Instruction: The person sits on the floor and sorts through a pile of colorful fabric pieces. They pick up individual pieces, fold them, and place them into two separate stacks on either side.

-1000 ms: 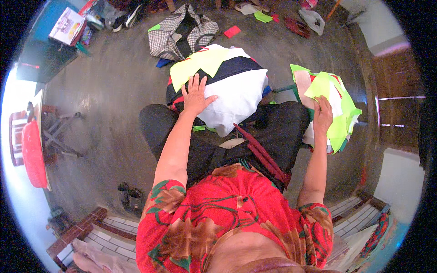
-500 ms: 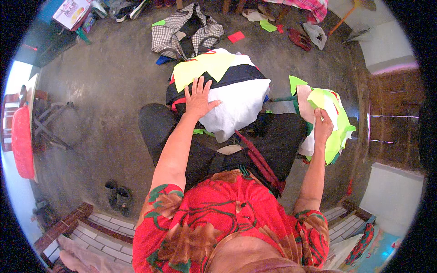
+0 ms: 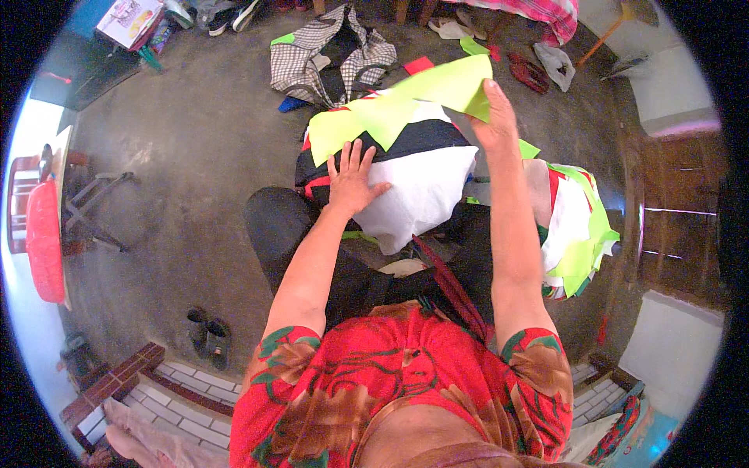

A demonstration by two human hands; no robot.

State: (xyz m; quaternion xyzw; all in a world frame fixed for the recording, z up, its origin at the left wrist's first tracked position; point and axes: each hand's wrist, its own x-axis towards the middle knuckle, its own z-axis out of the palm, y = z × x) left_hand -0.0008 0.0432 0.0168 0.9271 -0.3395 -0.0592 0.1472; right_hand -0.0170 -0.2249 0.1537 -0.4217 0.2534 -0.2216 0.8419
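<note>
pressing flat with open, spread fingers: left hand point(image 3: 353, 178) on the white top of the fabric stack point(image 3: 421, 187), the bundle resting over the knees. pinching a lime-green cut piece point(image 3: 449, 84) at its near corner: right hand point(image 3: 495, 117), fingers closed on the cloth, lifted above the far right side of the stack.

to do this step well, probably best to keep the left palm firmly planted so the layers underneath do not slide, and to bring the green piece down with its jagged edge lined up over the lime-green piece point(image 3: 355, 125) already lying on the far edge of the stack. worth lowering the held corner last, letting the free end settle first, so no fold gets trapped. a loose pinch could let the thin cloth droop and catch on the stack's dark band.

held piece: above and beyond the stack's far right corner, not touching it as far as can be seen. left hand: on the stack's near left part, just short of the lime-green layer. right of the stack, beside the right forearm: a second pile of cut pieces point(image 3: 577, 226), white, green and red. beyond the stack on the concrete floor point(image 3: 195, 156): a checked bag point(image 3: 328, 54) and scattered scraps. left of the stack, well apart: a red basin point(image 3: 45, 242) on a stand. near left of the stack, toward the brick step: a pair of dark shoes point(image 3: 207, 335).
</note>
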